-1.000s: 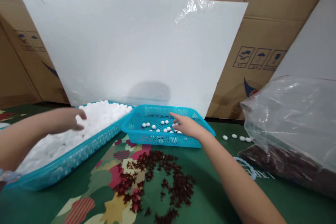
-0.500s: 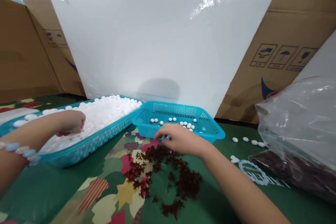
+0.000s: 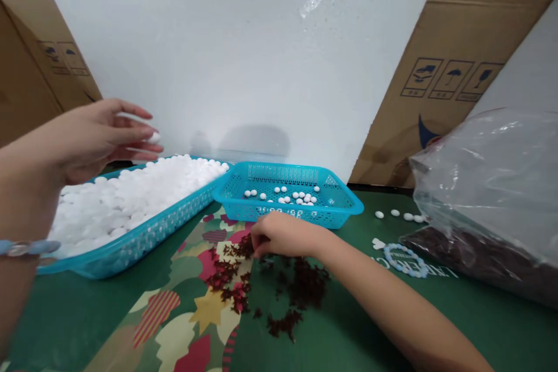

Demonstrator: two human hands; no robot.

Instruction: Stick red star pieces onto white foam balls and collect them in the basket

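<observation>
While the right hand (image 3: 281, 235) rests curled on the dark red pieces (image 3: 279, 282), fingertips pinched into the pile's near-left edge, whether it has one can't be told. Left hand (image 3: 89, 139) hovers above the big basket (image 3: 131, 244), a white bead (image 3: 155, 137) pinched at its fingertips; small basket (image 3: 290, 197) sits just beyond the right fingers.

Looks like a small packing or assembly workshop, maybe a storeroom corner. Big cardboard shipping cartons (image 3: 440, 64) with handling symbols are stacked all along the back, with a white foam board (image 3: 244, 64) leaning on them. The worktable (image 3: 361, 331) has a green patterned cover, and parts sit in bulk: a blue basket (image 3: 131, 244) heaped with white beads, a smaller one (image 3: 340, 209), and a big clear plastic bag (image 3: 488, 186) of dark red pieces.
</observation>
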